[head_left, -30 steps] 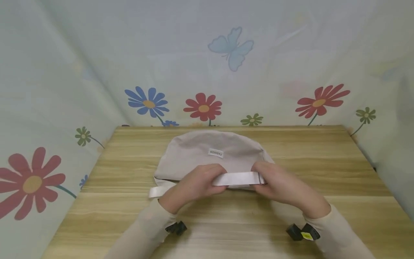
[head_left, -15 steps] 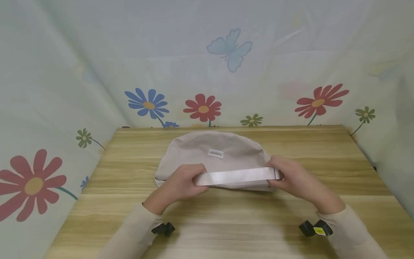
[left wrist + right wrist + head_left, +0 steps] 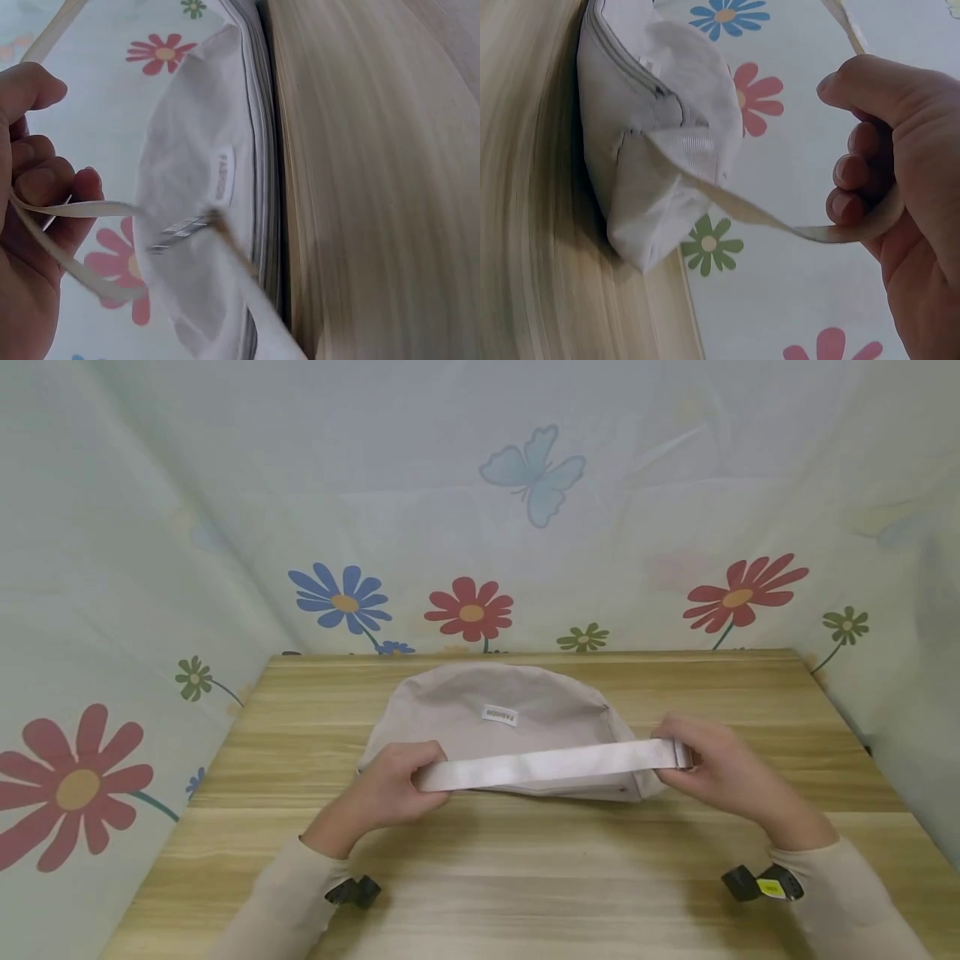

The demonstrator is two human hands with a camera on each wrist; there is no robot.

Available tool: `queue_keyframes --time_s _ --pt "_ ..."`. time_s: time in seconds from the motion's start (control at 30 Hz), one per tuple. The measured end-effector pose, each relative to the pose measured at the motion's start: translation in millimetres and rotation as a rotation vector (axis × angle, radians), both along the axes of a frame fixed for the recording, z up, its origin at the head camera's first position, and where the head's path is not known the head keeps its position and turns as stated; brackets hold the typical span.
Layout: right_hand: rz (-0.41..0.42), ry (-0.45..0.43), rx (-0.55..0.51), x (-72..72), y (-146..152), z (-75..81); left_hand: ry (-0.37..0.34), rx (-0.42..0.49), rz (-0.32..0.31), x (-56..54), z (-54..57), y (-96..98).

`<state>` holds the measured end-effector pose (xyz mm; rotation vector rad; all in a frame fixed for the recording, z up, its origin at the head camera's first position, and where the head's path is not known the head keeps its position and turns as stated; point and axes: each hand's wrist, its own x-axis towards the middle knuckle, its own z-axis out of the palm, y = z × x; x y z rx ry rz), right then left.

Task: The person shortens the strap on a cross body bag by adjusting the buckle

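Observation:
A pale pinkish-beige fabric bag (image 3: 450, 714) with a small "FASHION" label (image 3: 500, 716) lies on the wooden table. Its light webbing strap (image 3: 551, 766) stretches level between both hands, in front of the bag. My left hand (image 3: 390, 785) grips the strap at its left end. At the other end, beside the bag's right corner, my right hand (image 3: 720, 768) holds it close to a metal slider (image 3: 681, 754). In the right wrist view, a strap length (image 3: 742, 210) runs from the bag's side into the curled fingers. The left wrist view has a blurred buckle (image 3: 187, 229) hanging before the bag.
The wooden table (image 3: 525, 893) ends at the back against a fabric backdrop (image 3: 420, 518) printed with flowers and a butterfly. More of this cloth hangs along both sides. Each sleeve carries a small black device (image 3: 763, 883) at the wrist.
My hands have moved apart, left hand leftward and right hand rightward, so a longer run of strap shows between them. The bag has stayed almost in place.

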<state>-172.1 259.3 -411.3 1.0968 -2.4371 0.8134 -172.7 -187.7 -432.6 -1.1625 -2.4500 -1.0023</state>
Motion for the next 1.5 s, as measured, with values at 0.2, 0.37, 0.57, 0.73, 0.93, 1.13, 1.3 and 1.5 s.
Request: queue_keyframes --time_s 0.2,0.37,0.57,0.73,0.93,1.13,1.3,1.5 --pt "0.0 0.022 0.012 -1.3 18.3 -0.2 0.032 0.015 0.032 1.7 -4.5 -19.3" --pt "-0.038 0.085 0.072 -3.2 26.3 -1.3 0.081 -0.006 0.036 2.4 -5.6 -29.2" --pt "-0.09 0.164 0.139 -6.0 34.1 -1.2 0.076 -0.019 0.054 2.0 -5.2 -39.0" --pt "-0.137 0.193 0.188 -5.7 38.1 0.4 0.06 -0.042 0.058 -0.8 -4.6 -46.9" --pt "-0.139 0.178 0.177 -6.1 43.6 -0.6 -0.007 -0.111 0.106 -1.5 -5.9 -61.9" --pt "-0.138 0.107 0.121 -6.4 55.6 -7.1 -0.027 -0.22 0.141 1.1 -4.2 -75.7" --pt "-0.149 0.095 0.091 -6.3 65.4 -13.7 -0.025 -0.282 0.169 3.0 -2.1 -83.8" --pt "-0.077 0.084 0.026 -7.5 69.9 -19.9 -0.016 -0.31 0.165 2.2 -4.6 -89.6"
